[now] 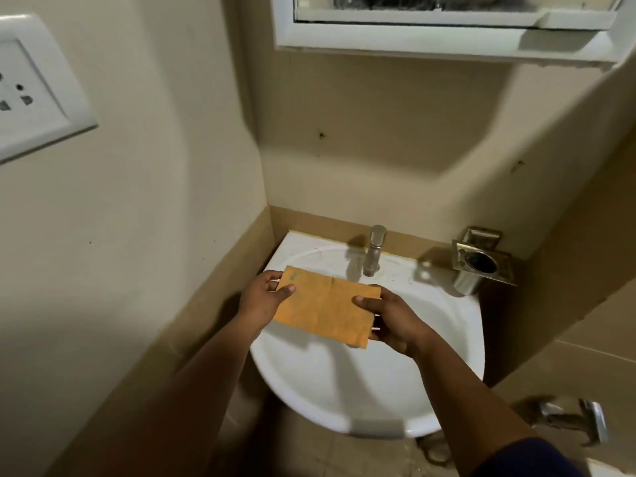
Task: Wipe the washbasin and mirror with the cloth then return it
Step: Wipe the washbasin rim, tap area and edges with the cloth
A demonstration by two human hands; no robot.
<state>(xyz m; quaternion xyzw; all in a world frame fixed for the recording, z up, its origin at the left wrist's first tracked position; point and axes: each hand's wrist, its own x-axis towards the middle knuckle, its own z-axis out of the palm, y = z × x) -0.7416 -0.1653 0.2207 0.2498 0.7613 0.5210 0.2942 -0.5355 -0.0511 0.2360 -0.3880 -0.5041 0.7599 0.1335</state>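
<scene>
An orange folded cloth [325, 306] is held flat above the white washbasin [361, 383]. My left hand [265, 296] pinches its left edge, thumb on top and fingers underneath. My right hand [389, 320] pinches its right edge the same way. The mirror [447, 5] in a white frame hangs on the wall above the basin; only its bottom strip shows at the top of the view.
A steel tap [373, 251] stands at the back of the basin. A metal holder [480, 261] is fixed to the wall at the right. A white socket plate [31, 87] sits on the left wall. A metal fitting [581, 420] shows at lower right.
</scene>
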